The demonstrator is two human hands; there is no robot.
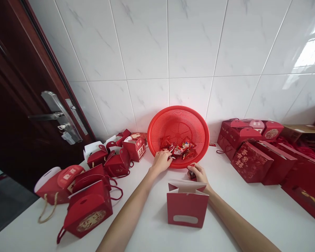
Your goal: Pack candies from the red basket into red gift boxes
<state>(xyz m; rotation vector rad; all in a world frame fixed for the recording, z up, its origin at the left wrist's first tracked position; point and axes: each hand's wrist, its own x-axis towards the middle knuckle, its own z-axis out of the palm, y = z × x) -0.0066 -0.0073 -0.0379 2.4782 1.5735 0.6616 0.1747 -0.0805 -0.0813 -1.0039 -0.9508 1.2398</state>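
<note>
A red plastic basket (152, 120) leans tilted against the wall, with several red wrapped candies (178, 150) lying in its lower part. My left hand (161, 161) reaches over the basket's lower left rim, its fingers closed at a candy wrapper; the fingertips are partly hidden. Just outside the front rim, my right hand (199, 173) grips a small dark and red candy packet (192, 174) between thumb and fingers. Nearest me, a red paper gift box (187, 206) stands upright with its top open and a pale oval on its front. My right wrist passes close behind its right side.
Several red gift boxes with cord handles (90, 206) stand on the left of the white table (141, 231). More red boxes and bags (252, 161) are grouped at the right. Behind is a tiled wall (147, 52), and a dark door (21, 87) stands at the left.
</note>
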